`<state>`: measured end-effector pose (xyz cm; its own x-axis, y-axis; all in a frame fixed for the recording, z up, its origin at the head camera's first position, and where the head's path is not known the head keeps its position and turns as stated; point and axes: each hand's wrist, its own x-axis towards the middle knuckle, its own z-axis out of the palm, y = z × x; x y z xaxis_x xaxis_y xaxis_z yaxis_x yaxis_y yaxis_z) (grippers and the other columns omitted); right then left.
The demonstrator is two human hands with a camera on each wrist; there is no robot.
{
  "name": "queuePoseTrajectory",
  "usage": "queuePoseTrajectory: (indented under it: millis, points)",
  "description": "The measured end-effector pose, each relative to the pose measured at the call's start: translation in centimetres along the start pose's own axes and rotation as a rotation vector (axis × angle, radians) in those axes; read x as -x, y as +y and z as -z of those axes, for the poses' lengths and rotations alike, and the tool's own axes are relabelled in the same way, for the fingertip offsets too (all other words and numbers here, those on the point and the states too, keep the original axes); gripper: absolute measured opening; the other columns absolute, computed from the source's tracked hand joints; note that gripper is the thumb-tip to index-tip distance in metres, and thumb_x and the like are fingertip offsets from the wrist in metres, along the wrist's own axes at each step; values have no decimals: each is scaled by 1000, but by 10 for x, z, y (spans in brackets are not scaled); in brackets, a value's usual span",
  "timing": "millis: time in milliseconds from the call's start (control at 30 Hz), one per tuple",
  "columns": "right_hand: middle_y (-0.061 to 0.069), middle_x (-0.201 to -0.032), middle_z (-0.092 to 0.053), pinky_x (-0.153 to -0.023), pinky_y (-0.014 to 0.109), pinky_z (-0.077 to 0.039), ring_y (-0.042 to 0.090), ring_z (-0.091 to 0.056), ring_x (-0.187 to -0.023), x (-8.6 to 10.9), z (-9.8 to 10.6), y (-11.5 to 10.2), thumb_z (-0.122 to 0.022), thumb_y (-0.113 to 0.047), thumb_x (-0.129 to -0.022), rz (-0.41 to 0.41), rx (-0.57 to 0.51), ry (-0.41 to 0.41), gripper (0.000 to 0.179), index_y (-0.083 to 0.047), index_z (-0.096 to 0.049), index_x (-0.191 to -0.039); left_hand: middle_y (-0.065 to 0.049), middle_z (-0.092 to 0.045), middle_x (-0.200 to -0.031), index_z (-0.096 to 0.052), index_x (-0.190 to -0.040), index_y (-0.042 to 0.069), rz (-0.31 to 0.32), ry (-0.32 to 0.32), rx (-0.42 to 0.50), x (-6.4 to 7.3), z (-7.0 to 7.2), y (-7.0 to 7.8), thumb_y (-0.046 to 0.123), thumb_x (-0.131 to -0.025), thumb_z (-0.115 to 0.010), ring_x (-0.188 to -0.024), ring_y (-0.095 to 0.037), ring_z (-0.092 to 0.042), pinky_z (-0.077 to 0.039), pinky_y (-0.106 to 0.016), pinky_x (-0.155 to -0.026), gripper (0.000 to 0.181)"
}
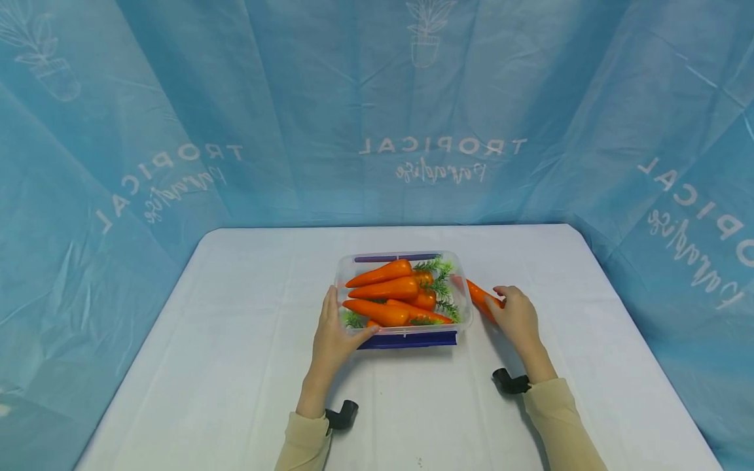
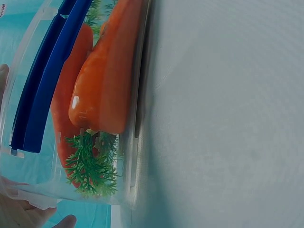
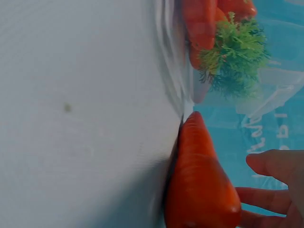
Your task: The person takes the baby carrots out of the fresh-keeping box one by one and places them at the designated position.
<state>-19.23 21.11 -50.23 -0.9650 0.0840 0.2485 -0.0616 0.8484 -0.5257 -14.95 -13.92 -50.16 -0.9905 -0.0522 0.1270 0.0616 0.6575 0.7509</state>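
A clear plastic box [image 1: 465, 319] holds several orange carrots [image 1: 377, 313] with green leafy tops. My left hand [image 1: 332, 337] rests against the box's front left corner, its straight fingers along the left side and its thumb at the front rim. In the left wrist view, some fingertips [image 2: 40, 216] show past the box's end. A single carrot [image 1: 480, 299] lies on the table to the right of the box, its narrow end toward the box. My right hand [image 1: 518, 320] is at its thick end. In the right wrist view, the thumb is apart from this carrot [image 3: 199, 185], and the fingers are partly hidden behind it.
A blue latch flap [image 1: 412, 340] sticks out at the box's front, and another flap [image 1: 394, 258] shows along the back. White cloth covers the table [image 1: 235, 340]. Blue printed curtains [image 1: 318, 118] hang behind and on both sides.
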Motion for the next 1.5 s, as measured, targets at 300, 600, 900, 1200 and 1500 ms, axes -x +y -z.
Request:
queuePoseTrajectory:
  millis: [300, 600, 900, 1200, 1500]
  points:
    - [26, -103, -67, -76, 51, -53, 39, -64, -88, -2, 8, -7, -66, -17, -88, 44, -32, 68, 31, 7, -66, -108, -16, -15, -160, -11, -153, 5, -5, 2, 4, 2, 0, -1, 56, -69, -77, -144, -38, -25, -29, -57, -112, 118]
    - [24, -104, -67, -74, 48, -55, 37, -63, -88, -3, 15, -24, -64, -22, -90, 26, -2, 56, 34, 4, -65, -112, -16, -15, -160, -11, -153, 5, -6, 1, 9, 3, -2, -4, 58, -69, -77, -144, -38, -24, -28, -57, -113, 119]
    - [21, -104, -68, -73, 48, -54, 35, -63, -88, -7, 22, -42, -65, -21, -89, 95, -24, 96, 33, 3, -65, -111, -15, -14, -160, -10, -153, 6, 10, -7, 7, 4, -2, -3, 58, -70, -76, -145, -37, -23, -27, -56, -114, 119]
    - [21, -103, -67, -74, 48, -53, 35, -63, -90, -8, 19, -59, -66, -18, -89, 153, -72, 66, 33, 3, -64, -114, -15, -15, -160, -11, -153, 5, 7, -1, 5, 3, -3, -3, 57, -70, -77, -145, -38, -24, -27, -57, -113, 118]
    - [20, -104, -67, -78, 48, -54, 34, -63, -91, -16, 15, -79, -64, -25, -91, 194, -120, 36, 37, 3, -64, -115, -16, -15, -160, -11, -153, 3, -24, 13, 1, 1, 0, 0, 57, -70, -76, -145, -38, -23, -29, -56, -113, 118]
